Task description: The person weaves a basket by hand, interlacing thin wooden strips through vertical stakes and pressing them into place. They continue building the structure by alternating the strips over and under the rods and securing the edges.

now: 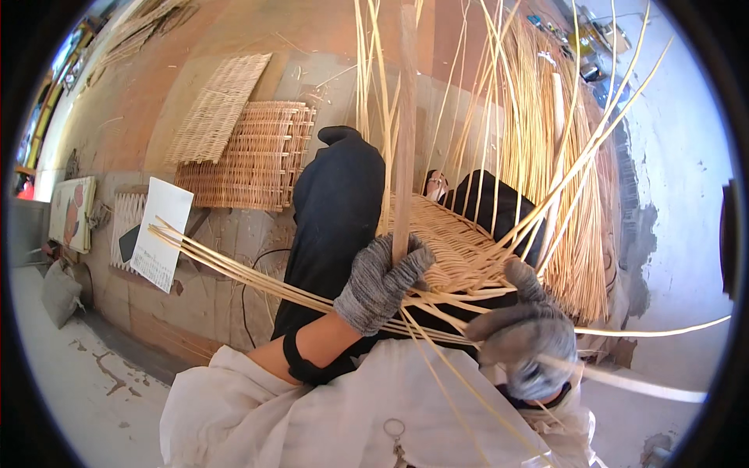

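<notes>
A half-woven wicker panel [452, 242] of tan rods rests across my lap, loose rods fanning out from its edges. My left hand [382, 285], in a grey knit glove, is closed round the lower end of a flat wooden stick [405, 125] that stands up at the panel's left side. At the panel's near right corner, my right hand [532, 335], also gloved, is curled with its fingers around a wicker rod. A pale, smeared strip [632, 382] runs out rightward from this hand; I cannot make out whether it is the same rod. A bundle of rods [250, 274] sticks out left beneath my left wrist.
Two finished-looking woven panels [242, 156] lie on the floor at the far left. Beside them is a printed white sheet [162, 234]. A large heap of loose rods [577, 234] lies along the right, near a white wall [686, 195]. Rod scraps litter the floor.
</notes>
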A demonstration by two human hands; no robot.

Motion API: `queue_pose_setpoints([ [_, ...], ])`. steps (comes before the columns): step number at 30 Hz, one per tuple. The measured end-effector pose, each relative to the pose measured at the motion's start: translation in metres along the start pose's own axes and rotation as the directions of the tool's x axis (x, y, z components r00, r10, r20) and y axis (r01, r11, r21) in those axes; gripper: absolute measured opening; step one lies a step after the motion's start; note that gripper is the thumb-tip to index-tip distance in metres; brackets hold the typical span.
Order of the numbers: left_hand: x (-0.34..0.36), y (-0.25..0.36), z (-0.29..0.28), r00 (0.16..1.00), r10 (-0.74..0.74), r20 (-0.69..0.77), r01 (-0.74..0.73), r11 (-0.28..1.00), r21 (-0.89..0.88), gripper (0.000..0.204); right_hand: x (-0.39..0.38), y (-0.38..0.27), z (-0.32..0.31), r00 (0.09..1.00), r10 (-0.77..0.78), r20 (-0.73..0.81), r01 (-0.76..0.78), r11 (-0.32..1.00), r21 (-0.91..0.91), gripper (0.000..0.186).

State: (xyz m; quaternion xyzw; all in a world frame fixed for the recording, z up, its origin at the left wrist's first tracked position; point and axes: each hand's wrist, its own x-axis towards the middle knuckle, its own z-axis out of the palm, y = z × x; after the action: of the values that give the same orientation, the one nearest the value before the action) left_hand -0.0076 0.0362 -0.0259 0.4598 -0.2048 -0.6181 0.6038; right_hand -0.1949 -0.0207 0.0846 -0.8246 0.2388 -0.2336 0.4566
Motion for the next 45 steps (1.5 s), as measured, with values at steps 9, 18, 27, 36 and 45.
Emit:
queue_pose_setpoints([
  [9,0.008,0.039,-0.024,0.896,-0.355,0.268,0.130,0.786,0.605,0.030,-0.034,0.059,-0.009,0.736,0.675,0.043,-0.414,0.400,0.818,0.040],
  [18,-0.018,0.019,-0.004,0.999,-0.041,0.011,0.027,0.807,0.590,0.024,0.076,0.041,0.039,0.894,0.029,-0.447,-0.305,0.769,-0.561,0.051],
  [27,0.000,0.003,-0.014,0.990,0.058,0.131,-0.113,0.878,0.465,0.021,0.115,0.049,0.064,0.876,0.202,-0.437,-0.151,0.977,0.150,0.017],
  [36,-0.008,0.006,-0.016,0.998,-0.042,0.046,0.025,0.945,0.325,0.024,0.088,0.057,0.050,0.996,0.086,0.015,-0.064,0.838,-0.542,0.025],
  [45,-0.003,-0.001,-0.008,0.998,-0.062,0.029,0.042,0.898,0.438,0.019,0.107,0.041,0.025,0.520,0.671,0.528,0.197,0.507,-0.839,0.021],
])
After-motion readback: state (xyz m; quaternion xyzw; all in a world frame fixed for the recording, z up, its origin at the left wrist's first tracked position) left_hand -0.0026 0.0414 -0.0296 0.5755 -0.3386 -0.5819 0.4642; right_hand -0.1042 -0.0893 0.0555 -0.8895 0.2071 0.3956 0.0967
